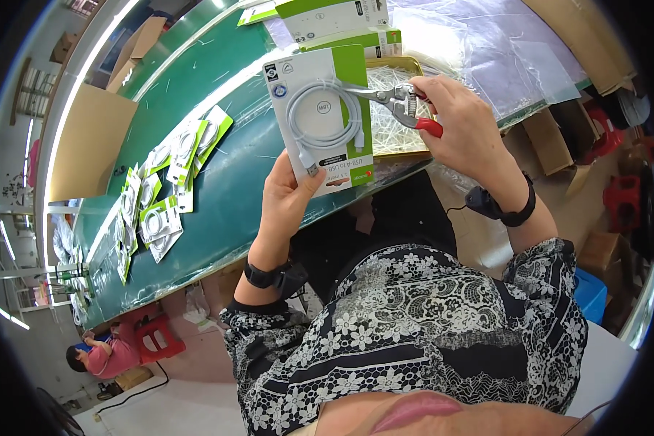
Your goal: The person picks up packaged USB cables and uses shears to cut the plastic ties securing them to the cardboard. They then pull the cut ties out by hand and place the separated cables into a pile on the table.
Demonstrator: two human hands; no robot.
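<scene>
My left hand [282,198] grips the lower edge of a white-and-green packaging card [283,81], with the thumb on its front. A coiled white USB cable [292,116] is fastened to the card's face. In my right hand [463,125] are red-handled pliers [398,102], the fingers wrapped round the handles. The metal nose reaches over the card to the top of the cable coil. Whether the jaws touch a tie there is too small to tell. Behind the card stands a yellow-rimmed tray [414,67] full of thin clear plastic strips [394,131].
Several carded cables [185,156] lie in a loose pile on the green table [229,196] to the left. White-and-green boxes [334,20] and clear plastic bags [498,62] sit at the back. Cardboard boxes [548,138] stand at right. A person in pink [112,354] sits far left.
</scene>
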